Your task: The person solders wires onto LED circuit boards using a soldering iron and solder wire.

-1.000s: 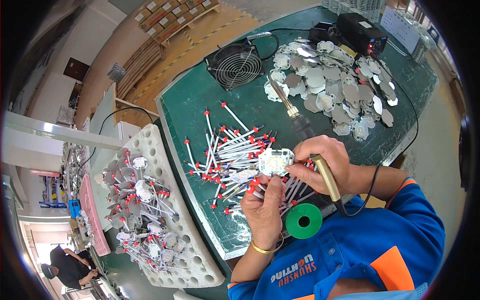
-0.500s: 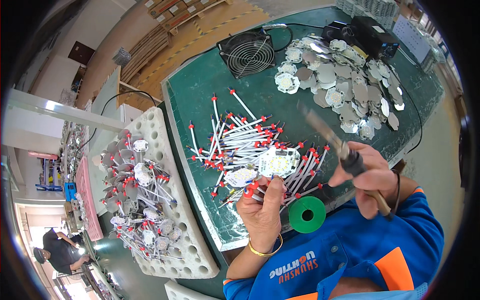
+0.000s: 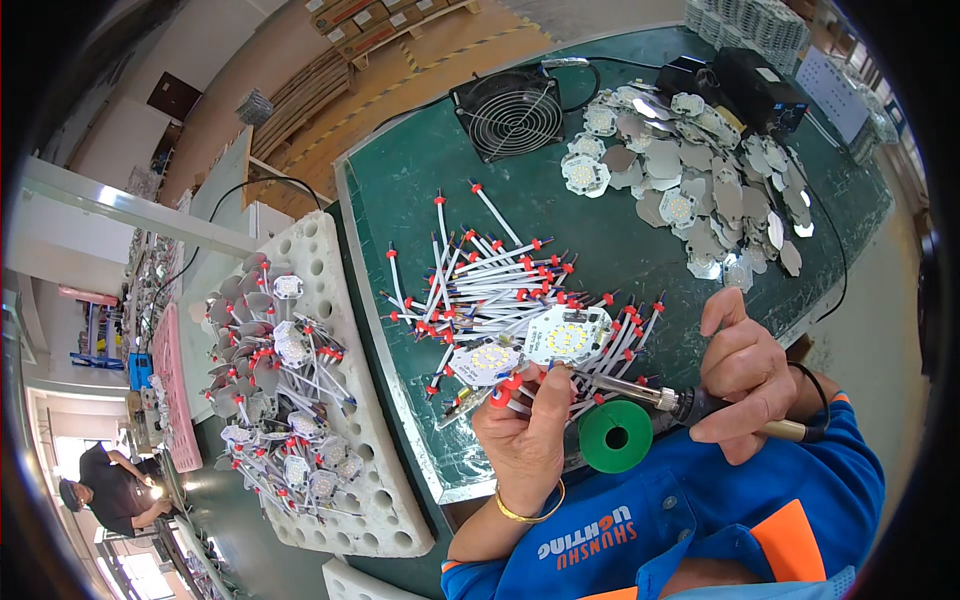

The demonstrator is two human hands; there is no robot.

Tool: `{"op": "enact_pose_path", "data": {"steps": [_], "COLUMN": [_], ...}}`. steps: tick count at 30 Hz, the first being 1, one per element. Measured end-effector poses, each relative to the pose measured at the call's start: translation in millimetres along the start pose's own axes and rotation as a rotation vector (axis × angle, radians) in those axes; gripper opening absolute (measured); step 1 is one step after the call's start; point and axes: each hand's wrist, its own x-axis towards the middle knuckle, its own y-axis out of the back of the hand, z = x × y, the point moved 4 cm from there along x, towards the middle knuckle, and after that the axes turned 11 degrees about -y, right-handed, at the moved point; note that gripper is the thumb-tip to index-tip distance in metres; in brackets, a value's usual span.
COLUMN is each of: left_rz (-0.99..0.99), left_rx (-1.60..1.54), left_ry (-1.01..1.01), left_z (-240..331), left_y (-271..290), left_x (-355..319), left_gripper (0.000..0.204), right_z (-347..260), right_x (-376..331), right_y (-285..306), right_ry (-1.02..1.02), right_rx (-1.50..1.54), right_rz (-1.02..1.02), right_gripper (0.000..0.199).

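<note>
My left hand (image 3: pixel 525 430) is closed, thumb and fingers pinching a white wire with a red ring (image 3: pixel 503 397) at the near edge of a white LED board (image 3: pixel 568 335). A second LED board (image 3: pixel 487 358) lies to its left, above my fingers. In my right hand (image 3: pixel 750 375) is a soldering iron (image 3: pixel 660 397) with a dark grip, pointing left. Its tip reaches the board's near edge by my left thumb; whether it touches is too small to tell. Under the boards spreads a heap of white wires (image 3: pixel 500 290) with red rings. A green spool (image 3: pixel 590 440) sits below the iron.
Loose LED boards (image 3: pixel 690 170) are heaped at the far right, beside a black box (image 3: pixel 757 88). A black fan (image 3: pixel 510 115) stands at the far edge. Left, a white foam tray (image 3: pixel 375 500) carries wired boards. A person (image 3: pixel 115 490) works at the far left.
My right hand has swung the soldering iron down and left, from raised above the table to the LED board's near edge. My left hand keeps its grip. The whole view has shifted slightly.
</note>
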Motion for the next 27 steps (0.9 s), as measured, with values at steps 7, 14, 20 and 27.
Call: {"op": "enact_pose_path", "data": {"steps": [7, 14, 20, 27], "left_rz": [-0.004, -0.003, 0.023, 0.044], "left_rx": [-0.006, 0.009, 0.042, -0.010], "left_ry": [-0.018, -0.026, -0.087, -0.019], "left_z": [0.4, -3.2, -2.2, -3.5], "left_y": [-0.2, 1.5, 2.0, -2.8], "left_x": [1.0, 2.1, 1.2, 1.8], "left_gripper": [0.009, 0.010, 0.010, 0.009], "right_z": [3.2, 6.1, 4.0, 9.6], "right_x": [0.8, 2.7, 4.5, 0.4], "right_y": [-0.9, -2.1, -2.4, -4.0], "right_ry": [-0.046, -0.066, 0.050, -0.033], "right_rx": [-0.015, -0.047, -0.160, -0.079], "right_rz": [-0.008, -0.027, -0.076, -0.002], "right_gripper": [0.008, 0.019, 0.017, 0.014]}}
